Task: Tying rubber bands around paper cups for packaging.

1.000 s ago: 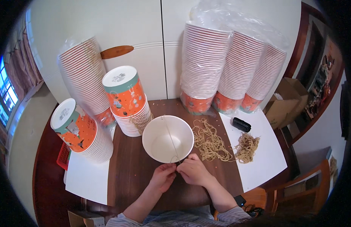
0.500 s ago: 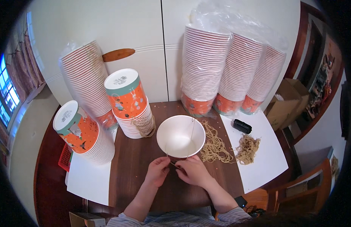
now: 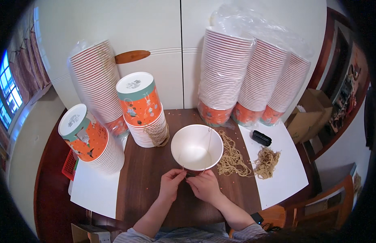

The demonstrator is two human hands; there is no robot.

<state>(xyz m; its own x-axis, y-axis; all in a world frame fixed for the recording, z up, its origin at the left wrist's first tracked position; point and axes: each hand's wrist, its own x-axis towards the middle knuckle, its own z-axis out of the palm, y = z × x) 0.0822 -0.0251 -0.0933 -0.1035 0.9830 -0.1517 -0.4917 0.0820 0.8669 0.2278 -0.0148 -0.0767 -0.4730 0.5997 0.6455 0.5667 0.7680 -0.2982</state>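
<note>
An open white paper bucket (image 3: 195, 148) stands upright on the brown tabletop in front of me. Thin tan string (image 3: 209, 141) crosses its inside from the far rim down to the near side. At the near rim, my left hand (image 3: 170, 184) pinches a strand of this string. Beside it, my right hand (image 3: 205, 187) has its fingertips closed on the string against the bucket's near wall. Both hands almost meet there, and the fingers hide the string's ends. A loose heap of tan strings (image 3: 232, 158) lies just right of the bucket.
Stacked orange-and-white paper buckets (image 3: 139, 107) stand upside down at left, strings draped on their side; another such stack (image 3: 88, 141) is farther left. Plastic-wrapped bucket stacks (image 3: 226, 73) line the back. At right lie a black object (image 3: 261, 138) and a second string bundle (image 3: 267, 163).
The whole view has shifted slightly. My hands have drawn closer to the bucket's near rim, and the strand stretched between them before is now mostly hidden by the fingers.
</note>
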